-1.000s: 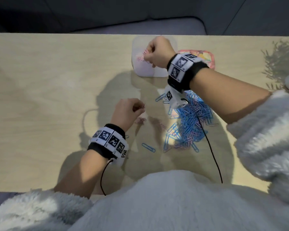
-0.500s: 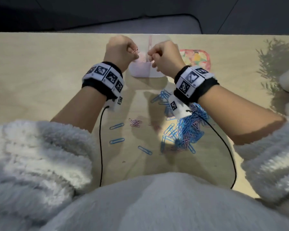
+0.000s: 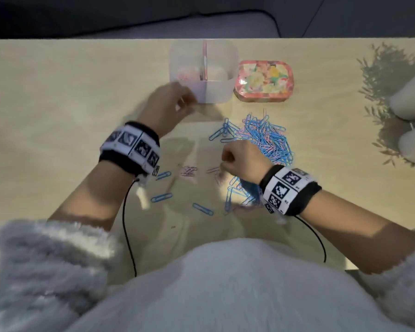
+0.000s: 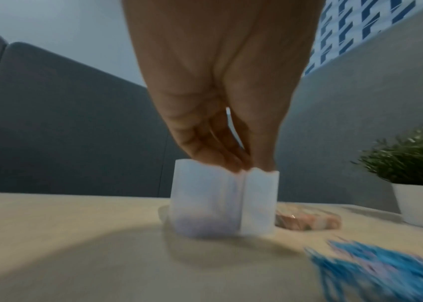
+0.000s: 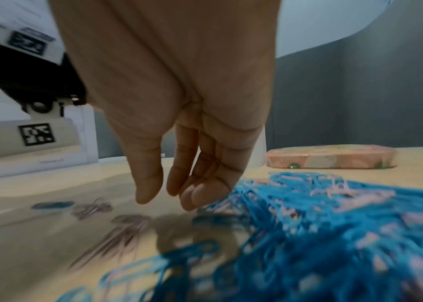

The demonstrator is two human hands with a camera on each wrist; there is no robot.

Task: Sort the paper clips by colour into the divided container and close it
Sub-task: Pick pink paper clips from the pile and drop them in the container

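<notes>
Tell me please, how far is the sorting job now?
Early stage. Done: some pink clips lie in one compartment of the divided container. In hand: the right hand reaches down at loose pink clips. Left: the big mixed pile, scattered blue clips, and closing with the floral lid.

Domestic living room: pale wooden tabletop (image 3: 58, 104) before dark grey upholstered sofa (image 4: 63, 132); small green plant in white pot (image 4: 416, 179); floral pink tin lid (image 3: 262, 80).

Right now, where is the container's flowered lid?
In the head view the flowered lid lies flat on the table at the far edge, right beside the divided container on its right, beyond the clip pile.
</notes>
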